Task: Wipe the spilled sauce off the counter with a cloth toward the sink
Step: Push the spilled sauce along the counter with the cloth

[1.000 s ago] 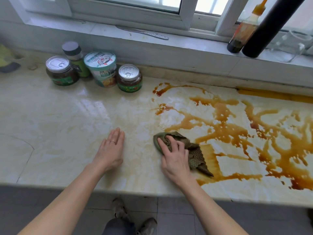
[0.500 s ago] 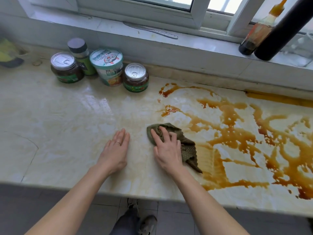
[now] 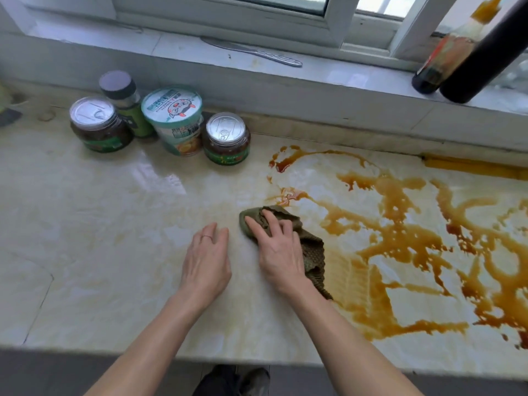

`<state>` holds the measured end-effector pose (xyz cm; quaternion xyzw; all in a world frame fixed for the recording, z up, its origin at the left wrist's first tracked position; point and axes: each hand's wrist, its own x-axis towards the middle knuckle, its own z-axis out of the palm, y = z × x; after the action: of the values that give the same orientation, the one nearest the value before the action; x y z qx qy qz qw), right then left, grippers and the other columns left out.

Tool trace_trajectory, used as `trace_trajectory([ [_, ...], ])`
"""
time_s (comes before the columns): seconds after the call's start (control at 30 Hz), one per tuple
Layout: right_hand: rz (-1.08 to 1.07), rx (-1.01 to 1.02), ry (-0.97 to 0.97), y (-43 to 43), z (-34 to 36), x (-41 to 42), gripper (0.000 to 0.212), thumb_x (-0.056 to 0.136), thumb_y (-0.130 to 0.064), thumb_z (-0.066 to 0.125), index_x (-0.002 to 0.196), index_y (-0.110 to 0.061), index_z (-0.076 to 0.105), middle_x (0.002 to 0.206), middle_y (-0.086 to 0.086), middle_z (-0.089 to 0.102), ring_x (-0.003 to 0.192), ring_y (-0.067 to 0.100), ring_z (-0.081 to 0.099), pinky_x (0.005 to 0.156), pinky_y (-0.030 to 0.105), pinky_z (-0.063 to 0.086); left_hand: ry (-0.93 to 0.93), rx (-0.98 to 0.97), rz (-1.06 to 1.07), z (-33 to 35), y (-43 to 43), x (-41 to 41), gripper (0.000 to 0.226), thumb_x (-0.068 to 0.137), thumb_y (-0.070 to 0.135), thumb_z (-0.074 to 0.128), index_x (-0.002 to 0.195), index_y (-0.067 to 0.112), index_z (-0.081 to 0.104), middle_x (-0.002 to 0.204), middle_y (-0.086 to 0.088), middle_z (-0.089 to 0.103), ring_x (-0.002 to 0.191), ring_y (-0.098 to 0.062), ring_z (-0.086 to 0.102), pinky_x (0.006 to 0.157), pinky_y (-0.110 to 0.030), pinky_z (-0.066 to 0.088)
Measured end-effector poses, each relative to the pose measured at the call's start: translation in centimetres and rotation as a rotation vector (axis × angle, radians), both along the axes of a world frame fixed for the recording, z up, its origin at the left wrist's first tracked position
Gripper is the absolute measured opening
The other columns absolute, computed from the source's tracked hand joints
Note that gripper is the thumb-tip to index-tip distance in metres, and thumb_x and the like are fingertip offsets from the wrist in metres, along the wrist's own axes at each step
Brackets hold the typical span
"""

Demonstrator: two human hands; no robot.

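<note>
**Right hand presses the cloth at the edge of the spill**

The cloth [image 3: 313, 250] lies on the counter [image 3: 114, 224], in front of the silver-lidded jar [image 3: 226, 141], on the person's side of it and a little to the right. The right hand [image 3: 281, 250] lies on top of the cloth, palm down. Its fingers are spread and only slightly bent, and they press the fabric to the stone and do not pinch it. The hand covers the middle of the cloth. The far folds show beyond the fingertips, and one corner trails out past the wrist on the right. The left hand [image 3: 207, 261] rests flat on bare counter in front of the jar, just beside the cloth but not touching it. Its fingers are straight and close together, and it holds nothing. There is a thin ring [image 3: 206, 237] on one finger.

The cloth is dull olive green with a waffle-like weave. It is bunched and wrinkled, not folded neatly.

The spilled sauce [image 3: 400, 235] is brown-orange and spreads in streaks and puddles to the right of the jar. Its nearest streaks touch the right side of the cloth, where pale smear lines show.

Left of the jar stand a printed cup [image 3: 174, 121], a green bottle [image 3: 125, 101] and a second jar [image 3: 98, 124], close together.
</note>
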<state>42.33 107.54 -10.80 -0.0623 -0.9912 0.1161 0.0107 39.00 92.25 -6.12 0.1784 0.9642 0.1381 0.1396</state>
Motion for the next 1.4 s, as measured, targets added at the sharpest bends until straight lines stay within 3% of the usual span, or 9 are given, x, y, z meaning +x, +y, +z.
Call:
trace_trajectory([
  [0.1, -0.181, 0.061, -0.034, 3.9, 0.4, -2.7, 0.05, 0.097, -0.032, 0.044, 0.145, -0.038, 0.035, 0.15, 0.006, 0.034, 0.117, 0.03, 0.037, 0.088, 0.043, 0.039, -0.005, 0.016, -0.058, 0.1, 1.1, -2.3, 0.054, 0.091, 0.016, 0.044, 0.143, 0.009, 0.031, 0.155, -0.016, 0.019, 0.141, -0.031, 0.022, 0.114, -0.036, 0.024],
  [0.2, -0.429, 0.002, -0.03, 5.5, 0.7, -3.3, 0.051, 0.097, -0.03, 0.043, 0.148, -0.032, 0.034, 0.149, 0.009, 0.03, 0.12, 0.031, 0.032, 0.092, 0.044, 0.036, -0.03, -0.007, -0.1, 0.4, 1.7, -4.9, 0.065, 0.094, 0.028, 0.047, 0.149, 0.008, 0.017, 0.159, -0.013, 0.005, 0.146, -0.027, 0.008, 0.119, -0.034, 0.014],
  [0.43, -0.101, -0.062, 0.047, 1.6, 0.1, -6.5, 0.059, 0.087, -0.017, 0.05, 0.144, -0.03, 0.04, 0.152, 0.008, 0.028, 0.115, 0.03, 0.035, 0.089, 0.043, 0.04, -0.09, -0.114, -0.182, 0.2, 3.6, -9.0, 0.104, 0.08, 0.055, 0.062, 0.15, 0.005, 0.003, 0.159, -0.011, -0.007, 0.147, -0.023, -0.004, 0.12, -0.036, 0.009],
  [0.63, -0.456, -0.054, 0.048, 5.6, 0.3, -8.0, 0.052, 0.09, -0.021, 0.05, 0.142, -0.03, 0.044, 0.149, 0.009, 0.03, 0.111, 0.03, 0.035, 0.086, 0.044, 0.042, -0.19, -0.213, -0.194, -0.1, 5.3, -9.7, 0.129, 0.068, 0.059, 0.073, 0.148, 0.0, -0.01, 0.156, -0.013, -0.02, 0.146, -0.026, -0.012, 0.12, -0.037, 0.007],
  [0.73, -0.356, -0.043, 0.05, 3.0, 0.2, -8.5, 0.053, 0.086, -0.026, 0.048, 0.139, -0.029, 0.045, 0.146, 0.004, 0.033, 0.105, 0.029, 0.038, 0.08, 0.041, 0.042, -0.194, -0.272, -0.189, -0.3, 6.3, -10.0, 0.134, 0.065, 0.057, 0.076, 0.146, -0.005, -0.01, 0.156, -0.017, -0.017, 0.146, -0.03, -0.011, 0.119, -0.038, 0.011],
  [0.83, -0.245, -0.061, 0.014, 2.8, 0.6, -11.2, 0.055, 0.089, -0.028, 0.042, 0.144, -0.032, 0.038, 0.153, 0.001, 0.026, 0.116, 0.028, 0.034, 0.088, 0.041, 0.038, -0.2, -0.337, -0.18, -0.1, 7.1, -10.0, 0.135, 0.063, 0.056, 0.078, 0.145, -0.008, -0.009, 0.156, -0.02, -0.015, 0.145, -0.033, -0.009, 0.119, -0.039, 0.014],
  [1.03, -0.399, -0.037, -0.065, 6.0, 1.4, -14.6, 0.055, 0.092, -0.025, 0.044, 0.146, -0.032, 0.035, 0.152, 0.006, 0.023, 0.118, 0.031, 0.032, 0.085, 0.039, 0.04, -0.196, -0.359, -0.182, -0.2, 7.1, -10.0, 0.133, 0.065, 0.055, 0.077, 0.145, -0.008, -0.009, 0.155, -0.02, -0.016, 0.145, -0.034, -0.01, 0.119, -0.038, 0.016],
  [1.2, -0.254, -0.017, -0.042, 4.6, 1.4, -16.1, 0.056, 0.092, -0.023, 0.045, 0.147, -0.031, 0.035, 0.151, 0.008, 0.026, 0.118, 0.032, 0.034, 0.085, 0.041, 0.039, -0.215, -0.371, -0.173, -0.2, 7.4, -10.0, 0.131, 0.068, 0.052, 0.077, 0.145, -0.007, -0.011, 0.155, -0.019, -0.019, 0.145, -0.034, -0.012, 0.119, -0.039, 0.015],
  [1.4, -0.56, -0.03, -0.075, 9.8, 1.2, -16.6, 0.051, 0.094, -0.028, 0.043, 0.145, -0.027, 0.035, 0.144, 0.012, 0.027, 0.121, 0.034, 0.031, 0.082, 0.043, 0.04, -0.213, -0.356, -0.185, -0.1, 7.0, -9.9, 0.129, 0.07, 0.053, 0.075, 0.145, -0.006, -0.013, 0.154, -0.019, -0.021, 0.145, -0.033, -0.014, 0.119, -0.04, 0.013],
])
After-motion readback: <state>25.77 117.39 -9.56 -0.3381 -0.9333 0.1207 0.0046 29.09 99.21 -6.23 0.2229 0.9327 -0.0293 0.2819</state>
